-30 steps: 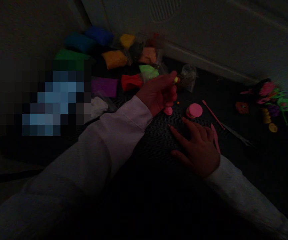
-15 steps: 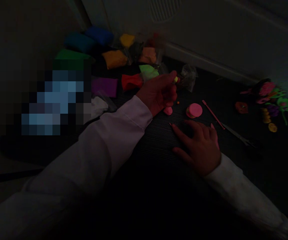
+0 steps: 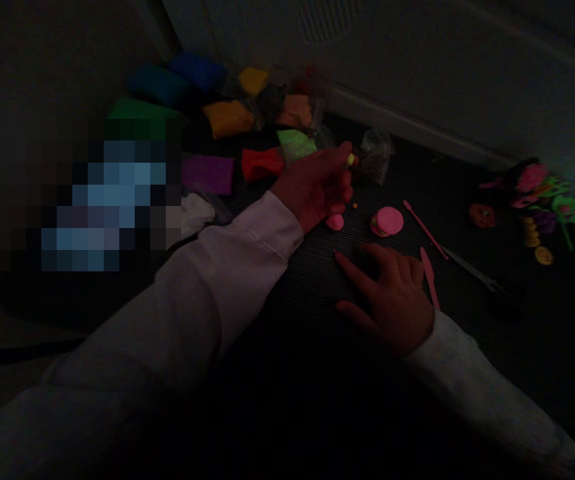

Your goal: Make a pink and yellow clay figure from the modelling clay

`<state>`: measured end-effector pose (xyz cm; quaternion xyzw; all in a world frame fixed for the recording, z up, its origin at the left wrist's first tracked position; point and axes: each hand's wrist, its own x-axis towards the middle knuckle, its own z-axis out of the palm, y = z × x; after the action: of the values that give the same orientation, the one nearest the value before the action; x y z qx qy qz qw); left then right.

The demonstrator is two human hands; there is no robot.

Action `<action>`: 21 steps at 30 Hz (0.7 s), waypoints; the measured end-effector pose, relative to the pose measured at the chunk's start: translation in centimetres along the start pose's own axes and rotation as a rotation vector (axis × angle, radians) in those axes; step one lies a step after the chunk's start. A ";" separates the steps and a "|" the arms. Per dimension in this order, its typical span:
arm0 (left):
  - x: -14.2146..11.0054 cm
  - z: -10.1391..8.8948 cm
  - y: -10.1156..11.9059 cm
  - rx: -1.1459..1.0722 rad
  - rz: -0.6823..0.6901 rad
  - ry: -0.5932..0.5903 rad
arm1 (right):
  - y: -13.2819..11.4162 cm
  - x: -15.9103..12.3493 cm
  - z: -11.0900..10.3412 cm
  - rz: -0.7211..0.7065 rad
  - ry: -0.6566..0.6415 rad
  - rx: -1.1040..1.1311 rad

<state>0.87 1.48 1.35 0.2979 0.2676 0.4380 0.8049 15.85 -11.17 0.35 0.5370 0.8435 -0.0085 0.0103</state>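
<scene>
My left hand (image 3: 314, 190) is raised over the dark tabletop, thumb and fingertips closed on a small yellow piece of clay (image 3: 351, 160) with a reddish bit beside it. Just below those fingers lie a pink clay lump (image 3: 335, 222) and a tiny orange ball (image 3: 354, 206). My right hand (image 3: 392, 297) rests low over the table with spread fingers, the index stretched out. At its tip shows a tiny pink speck (image 3: 334, 251), too small to make out. Beyond the right knuckles sits a round piece with a pink disc top (image 3: 390, 219).
Right of my right hand lie a pink modelling knife (image 3: 430, 277), a thin pink stick tool (image 3: 424, 230) and scissors (image 3: 474, 272). Coloured clay packets, such as a purple one (image 3: 210, 173), spread behind my left arm. Clay flowers (image 3: 534, 177) stand at far right.
My right hand has slid slightly left, uncovering more of the pink knife; the pink speck at its index tip has shifted left too. My left hand has stayed nearly still.
</scene>
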 end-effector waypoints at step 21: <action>0.1 -0.1 0.0 0.063 0.009 0.050 | 0.3 0.2 0.0 0.045 0.048 0.033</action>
<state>0.84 1.55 1.27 0.3131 0.3001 0.4403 0.7862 16.03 -10.89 0.34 0.5561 0.8308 -0.0092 -0.0184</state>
